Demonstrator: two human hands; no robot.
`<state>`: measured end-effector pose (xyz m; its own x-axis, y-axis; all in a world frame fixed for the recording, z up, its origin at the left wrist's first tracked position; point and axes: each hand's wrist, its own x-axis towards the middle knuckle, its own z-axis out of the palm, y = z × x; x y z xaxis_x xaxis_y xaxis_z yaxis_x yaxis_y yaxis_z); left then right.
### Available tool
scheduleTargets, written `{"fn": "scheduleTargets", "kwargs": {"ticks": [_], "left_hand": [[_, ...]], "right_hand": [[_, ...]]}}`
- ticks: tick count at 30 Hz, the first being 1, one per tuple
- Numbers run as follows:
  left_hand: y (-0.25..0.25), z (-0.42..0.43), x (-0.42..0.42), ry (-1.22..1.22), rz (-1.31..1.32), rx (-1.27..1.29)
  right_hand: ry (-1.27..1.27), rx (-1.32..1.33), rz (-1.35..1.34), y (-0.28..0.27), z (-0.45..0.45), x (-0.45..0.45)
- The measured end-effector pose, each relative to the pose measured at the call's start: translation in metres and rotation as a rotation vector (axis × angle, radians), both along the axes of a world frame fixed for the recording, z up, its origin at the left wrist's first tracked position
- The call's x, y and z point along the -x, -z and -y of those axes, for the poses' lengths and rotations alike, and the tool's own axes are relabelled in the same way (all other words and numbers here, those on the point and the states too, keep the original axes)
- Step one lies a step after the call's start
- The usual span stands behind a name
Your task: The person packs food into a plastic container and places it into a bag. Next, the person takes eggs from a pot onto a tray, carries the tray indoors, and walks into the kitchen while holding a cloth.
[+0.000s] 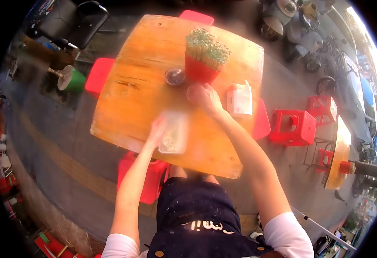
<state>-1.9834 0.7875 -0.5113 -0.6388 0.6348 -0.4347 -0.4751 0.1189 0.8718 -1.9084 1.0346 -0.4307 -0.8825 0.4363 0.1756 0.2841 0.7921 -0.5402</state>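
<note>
My left hand (156, 130) is at the left side of a clear plastic box (173, 136), its fingers closed on the edge. Pale bits lie at the near end of the box; a blur covers its far end. Further out, my right hand (211, 99) is closed on a small round container (194, 93), blurred and partly hidden by the fingers. Just left of that stands a small clear bowl (174, 76) with dark contents. Behind my right hand is a red pot (200, 70) packed with thin pale stalks or sticks with green tops (208, 45).
All this stands on a wooden table (128, 103). A white tissue pack (240, 99) sits right of my right hand. Red stools (99, 76) surround the table, one (139, 178) close by my legs. Further right are more red stools (292, 127) and another wooden table (338, 155).
</note>
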Motion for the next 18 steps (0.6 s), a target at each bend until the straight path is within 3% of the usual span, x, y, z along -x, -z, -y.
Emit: {"fn": "scheduleTargets", "kwargs": {"ticks": [2, 4, 7, 10, 13, 18], "left_hand": [[0.009, -0.001, 0.012, 0.075, -0.209, 0.117], [-0.012, -0.006, 0.022, 0.168, -0.345, 0.217], [-0.056, -0.020, 0.005, 0.130, -0.829, 0.511], [-0.093, -0.046, -0.026, 0.233, -1.039, 0.675], [-0.086, -0.066, -0.040, 0.250, -1.086, 0.774], [-0.077, -0.069, -0.035, 0.242, -1.050, 0.727]], "right_hand": [[-0.080, 0.026, 0.027, 0.010, -0.007, 0.002], [-0.029, 0.018, -0.037, -0.025, 0.000, -0.006], [-0.014, 0.158, -0.037, -0.065, 0.022, -0.047], [-0.025, 0.070, 0.100, -0.011, 0.035, -0.090], [0.038, 0.106, 0.200, 0.018, 0.037, -0.099], [0.164, 0.026, 0.020, -0.040, 0.010, -0.014]]}}
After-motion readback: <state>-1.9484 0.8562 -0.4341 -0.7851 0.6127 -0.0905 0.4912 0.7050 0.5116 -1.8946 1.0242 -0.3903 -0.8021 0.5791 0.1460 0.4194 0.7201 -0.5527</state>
